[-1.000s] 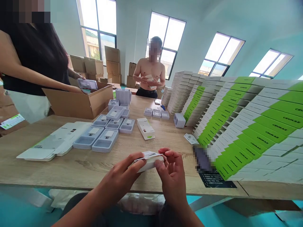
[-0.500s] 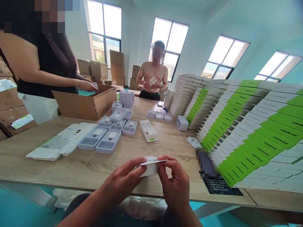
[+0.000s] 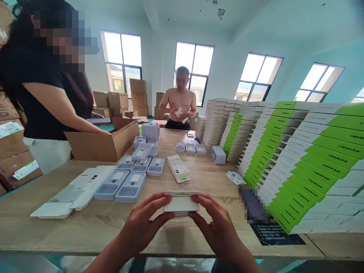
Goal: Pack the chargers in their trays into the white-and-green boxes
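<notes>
Between my two hands is a small white carton point(image 3: 182, 204), its hang tab with a green-marked slot facing up at the far edge. My left hand point(image 3: 149, 220) pinches the carton's left end, thumb below and fingers on top. At the right end, my right hand point(image 3: 213, 222) grips it the same way. Just beyond lies another white carton point(image 3: 178, 168) with an open green-marked flap. To its left sit several pale plastic trays point(image 3: 131, 186), each with a small white item in it. Flat white cartons point(image 3: 76, 189) are stacked farther left.
Tall stacks of white and green boxes point(image 3: 309, 163) line the table's right side. A dark phone-like object point(image 3: 253, 204) and a card point(image 3: 235, 177) lie beside them. An open cardboard box point(image 3: 105, 142) stands at left, a co-worker reaching into it. Another person stands at the far end.
The carton has turned level, its tab now facing me, and my hands have spread to its two ends. The co-worker at left has leaned down into the cardboard box. My view has tilted up.
</notes>
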Motion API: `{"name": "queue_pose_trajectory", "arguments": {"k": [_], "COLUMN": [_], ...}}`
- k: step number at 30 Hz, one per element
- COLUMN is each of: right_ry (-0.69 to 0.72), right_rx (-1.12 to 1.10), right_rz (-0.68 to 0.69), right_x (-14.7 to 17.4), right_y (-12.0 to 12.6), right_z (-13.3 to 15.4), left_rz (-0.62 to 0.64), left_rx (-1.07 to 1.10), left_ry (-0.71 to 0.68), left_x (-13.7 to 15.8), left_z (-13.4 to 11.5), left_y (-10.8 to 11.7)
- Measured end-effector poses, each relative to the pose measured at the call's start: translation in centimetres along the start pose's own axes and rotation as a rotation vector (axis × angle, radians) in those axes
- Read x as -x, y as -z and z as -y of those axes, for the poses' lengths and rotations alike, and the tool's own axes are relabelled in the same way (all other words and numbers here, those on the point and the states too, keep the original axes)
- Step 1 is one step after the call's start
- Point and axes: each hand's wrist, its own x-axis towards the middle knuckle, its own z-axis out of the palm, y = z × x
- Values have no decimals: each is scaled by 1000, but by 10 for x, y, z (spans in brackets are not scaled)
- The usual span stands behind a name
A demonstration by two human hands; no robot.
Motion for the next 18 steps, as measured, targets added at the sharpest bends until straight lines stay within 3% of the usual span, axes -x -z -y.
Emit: {"name": "queue_pose_trajectory", "arguments": {"k": [4, 7, 10, 12, 13, 15, 16, 18], "right_ry": [-71, -353, -628, -695, -710, -742, -756, -799], "right_rx": [-67, -271, -637, -777, -723, -399, -168, 144], "right_rz": [-1, -16, 24, 100, 147, 241, 283, 309], "right_x": [2, 1, -2, -3, -4, -8, -12, -23], "right_y": [8, 15, 13, 6, 3, 4, 9, 31], "right_z": [2, 1, -2, -11, -19, -46, -65, -110], "left_rz": [19, 116, 193, 252, 284, 326, 307, 203], "left_rx": [220, 372, 109, -54, -75, -9, 40, 84], "left_ry": [166, 232, 16, -184, -251, -265, -203, 58], "left_x": [-2, -1, 1, 1, 0, -6, -10, -17], "left_z": [-1, 4, 17, 29, 35, 48, 55, 71], "left_y": [2, 3, -4, -15, -23, -38, -45, -59]}}
